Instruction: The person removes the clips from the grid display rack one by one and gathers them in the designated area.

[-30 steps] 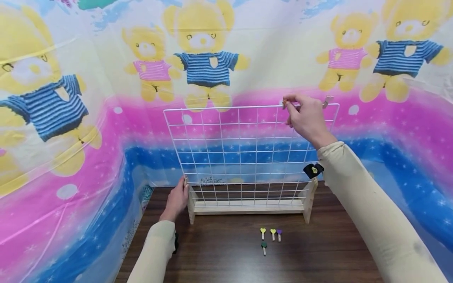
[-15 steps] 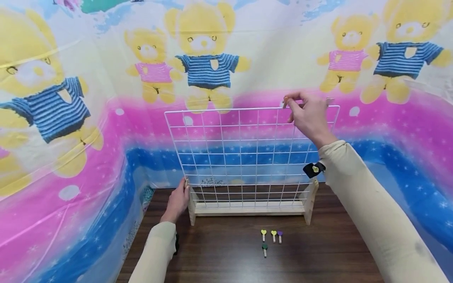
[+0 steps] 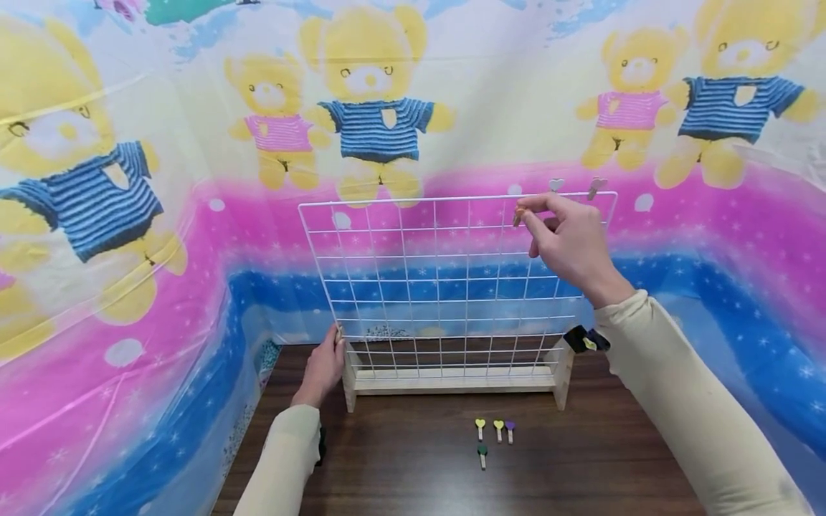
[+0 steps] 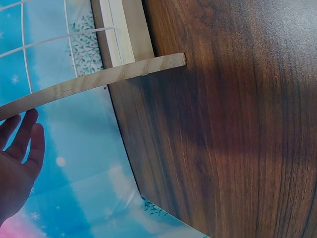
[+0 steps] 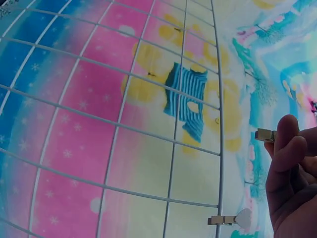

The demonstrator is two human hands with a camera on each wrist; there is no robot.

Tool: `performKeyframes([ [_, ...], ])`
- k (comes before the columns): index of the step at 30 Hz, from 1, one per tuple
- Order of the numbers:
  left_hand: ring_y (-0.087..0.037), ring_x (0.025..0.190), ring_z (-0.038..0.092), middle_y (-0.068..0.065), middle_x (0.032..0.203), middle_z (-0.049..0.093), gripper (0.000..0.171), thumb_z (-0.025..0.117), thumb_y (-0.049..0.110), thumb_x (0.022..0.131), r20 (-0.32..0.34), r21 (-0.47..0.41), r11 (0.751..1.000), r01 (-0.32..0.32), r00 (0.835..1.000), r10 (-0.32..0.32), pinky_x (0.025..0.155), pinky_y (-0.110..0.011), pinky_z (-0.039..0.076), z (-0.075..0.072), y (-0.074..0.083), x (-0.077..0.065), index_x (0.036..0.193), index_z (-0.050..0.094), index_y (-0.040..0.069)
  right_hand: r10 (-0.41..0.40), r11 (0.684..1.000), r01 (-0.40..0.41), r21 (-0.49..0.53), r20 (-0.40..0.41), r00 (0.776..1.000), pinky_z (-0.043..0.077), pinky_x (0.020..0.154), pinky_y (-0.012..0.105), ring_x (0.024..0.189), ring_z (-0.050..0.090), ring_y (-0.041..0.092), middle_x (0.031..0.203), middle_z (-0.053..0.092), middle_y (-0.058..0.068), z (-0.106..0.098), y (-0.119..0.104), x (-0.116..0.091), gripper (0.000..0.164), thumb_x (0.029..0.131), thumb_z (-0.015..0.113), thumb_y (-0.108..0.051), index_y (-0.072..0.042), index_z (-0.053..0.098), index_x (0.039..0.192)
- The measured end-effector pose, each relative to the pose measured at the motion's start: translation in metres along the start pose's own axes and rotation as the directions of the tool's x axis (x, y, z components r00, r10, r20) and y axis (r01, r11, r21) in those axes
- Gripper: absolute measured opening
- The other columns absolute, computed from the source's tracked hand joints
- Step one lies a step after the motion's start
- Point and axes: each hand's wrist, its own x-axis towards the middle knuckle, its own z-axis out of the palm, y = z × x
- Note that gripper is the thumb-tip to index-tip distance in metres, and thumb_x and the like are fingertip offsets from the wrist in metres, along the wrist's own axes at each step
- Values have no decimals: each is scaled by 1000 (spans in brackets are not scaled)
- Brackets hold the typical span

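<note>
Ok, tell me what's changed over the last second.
The right hand, pinching a clip, dropped in the head view from the grid's top edge to below it, uncovering a white clip. The left hand stays against the stand; four clips lie unmoved.

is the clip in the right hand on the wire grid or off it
Off: in the right wrist view, the right hand pinches the clip, with a visible gap between it and the wire grid.
</note>
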Motion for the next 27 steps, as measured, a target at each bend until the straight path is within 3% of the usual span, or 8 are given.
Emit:
performKeyframes([
  [9,-42,105,57,-26,124,55,47,34,23,105,-2,3,1000,0,1000,0,82,-55,44,0,-1,0,149,25,10,-34,999,33,24,40,999,29,33,25,46,55,11,75,66,0,4,14,-32,20,96,57,-19,-11,68,111],
  [19,-41,110,55,-26,128,52,47,35,22,104,8,-9,1000,15,1000,-15,86,-55,44,1,-1,-1,148,25,10,11,1000,-11,0,112,994,26,31,25,40,48,10,57,57,-3,12,30,-68,19,97,56,-20,-14,67,112],
  [27,-41,107,56,-27,127,53,48,35,23,105,7,-7,1000,14,1000,-14,83,-54,45,1,-2,1,149,24,9,58,998,-59,-1,203,977,35,35,27,43,51,8,61,58,-6,30,50,-99,18,97,56,-15,-15,67,111],
])
